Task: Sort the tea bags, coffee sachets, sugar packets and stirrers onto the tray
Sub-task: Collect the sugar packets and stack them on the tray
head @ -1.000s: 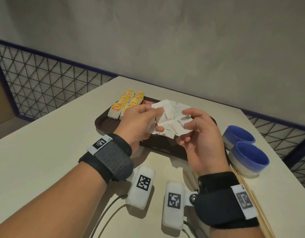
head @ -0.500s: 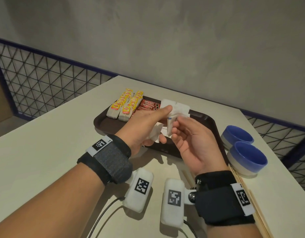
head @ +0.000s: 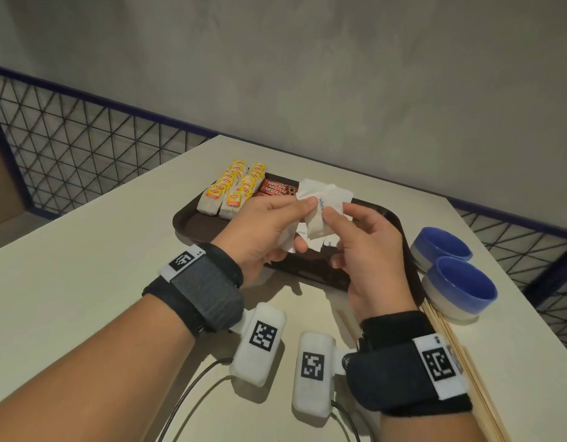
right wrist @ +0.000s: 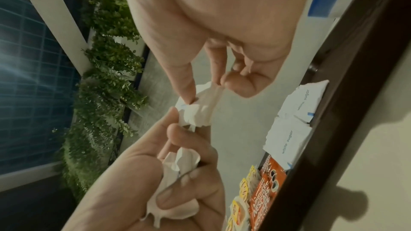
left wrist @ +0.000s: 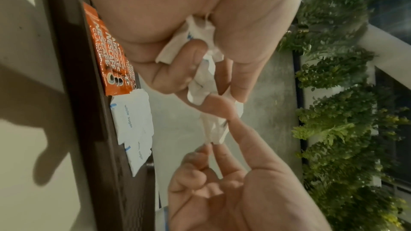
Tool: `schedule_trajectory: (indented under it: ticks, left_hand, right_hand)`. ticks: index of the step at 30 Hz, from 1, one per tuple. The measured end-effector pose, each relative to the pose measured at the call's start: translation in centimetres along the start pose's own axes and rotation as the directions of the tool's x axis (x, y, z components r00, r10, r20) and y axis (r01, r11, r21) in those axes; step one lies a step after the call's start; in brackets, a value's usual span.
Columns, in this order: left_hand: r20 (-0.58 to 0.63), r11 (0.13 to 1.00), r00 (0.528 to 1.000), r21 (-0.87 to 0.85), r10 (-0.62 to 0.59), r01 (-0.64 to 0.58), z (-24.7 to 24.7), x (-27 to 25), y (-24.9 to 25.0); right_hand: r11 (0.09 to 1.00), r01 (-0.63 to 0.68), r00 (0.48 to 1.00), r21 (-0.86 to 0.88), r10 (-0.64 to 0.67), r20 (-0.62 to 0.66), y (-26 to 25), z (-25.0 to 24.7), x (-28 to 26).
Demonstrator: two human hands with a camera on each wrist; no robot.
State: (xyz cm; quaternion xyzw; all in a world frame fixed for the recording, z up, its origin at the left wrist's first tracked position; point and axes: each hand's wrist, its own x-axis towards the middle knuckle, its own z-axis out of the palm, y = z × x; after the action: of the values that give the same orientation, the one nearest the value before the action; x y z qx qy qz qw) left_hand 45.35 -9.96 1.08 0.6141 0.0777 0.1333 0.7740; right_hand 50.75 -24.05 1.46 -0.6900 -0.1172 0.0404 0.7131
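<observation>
While both hands hover above the tray (head: 192,222), the left hand (head: 263,224) clutches a bunch of sugar packets (head: 320,199) and the right hand (head: 361,237) pinches one packet at the bunch's edge. The tray holds tea bags (head: 231,189) at its far left corner, coffee sachets (head: 277,188) beside them, then loose sugar. Two blue bowls (head: 460,285) sit by the surface's right edge.
</observation>
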Motion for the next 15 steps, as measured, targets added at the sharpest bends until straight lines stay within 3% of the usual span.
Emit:
schedule_trajectory:
  ticks: [4,8,10,12,15]
  left_hand:
    - [0.001,0.999,1.000,-0.041,-0.006,0.006,0.1,0.0,0.1]
    - [-0.078,0.980,0.995,-0.195,-0.066,0.050,-0.2,0.3,0.6]
    - [-0.132,0.957,0.985,-0.280,-0.113,0.072,-0.6,0.4,1.0]
    - [-0.196,0.935,0.970,-0.347,-0.142,0.067,-1.1,0.6,1.1]
    - [-0.294,0.942,0.947,-0.335,-0.128,0.024,-1.5,1.0,1.0]
  right_hand:
    - [0.989,-0.119,0.982,0.084,0.105,0.157,-0.5,-0.4,-0.1]
    - [0.893,-0.195,0.976,0.405,0.134,0.174,-2.0,-1.2,0.3]
    - [0.867,-0.203,0.978,0.455,0.154,0.143,-2.8,-1.6,1.4]
    - [0.935,-0.185,0.981,0.304,0.155,0.120,-3.8,-2.0,3.2]
    - [0.980,-0.118,0.964,-0.161,0.152,0.218,-5.2,-2.4,5.6]
